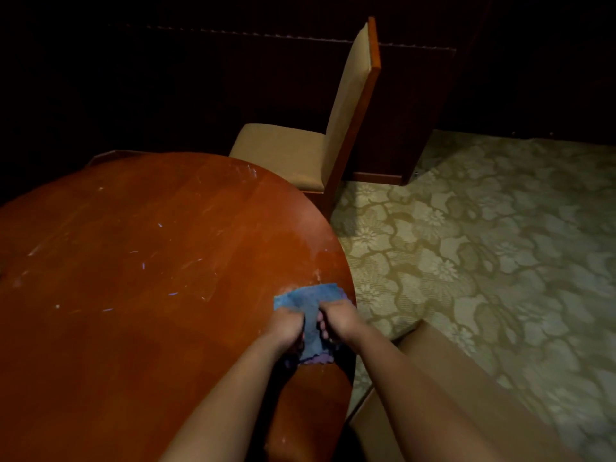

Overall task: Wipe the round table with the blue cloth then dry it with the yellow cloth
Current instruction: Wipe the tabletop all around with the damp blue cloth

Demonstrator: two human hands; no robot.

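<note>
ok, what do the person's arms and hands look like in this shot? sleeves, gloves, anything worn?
Both forearms are bare as far as the frame shows: no sleeves in view. The left hand and right hand wear no gloves. No watch, bracelet or ring shows, though the light is dim and the fingers are partly hidden.

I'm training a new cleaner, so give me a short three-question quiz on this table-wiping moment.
1. True or false: both hands grip the blue cloth.
2. Where on the round table does the cloth lie? A) at the centre B) near the right edge C) at the far edge by the chair
3. Fill in: the floor beside the table is covered by a floral-patterned ____.

Key
1. True: the left hand and the right hand both hold it, fingers curled into the fabric.
2. B.
3. Carpet.
</note>
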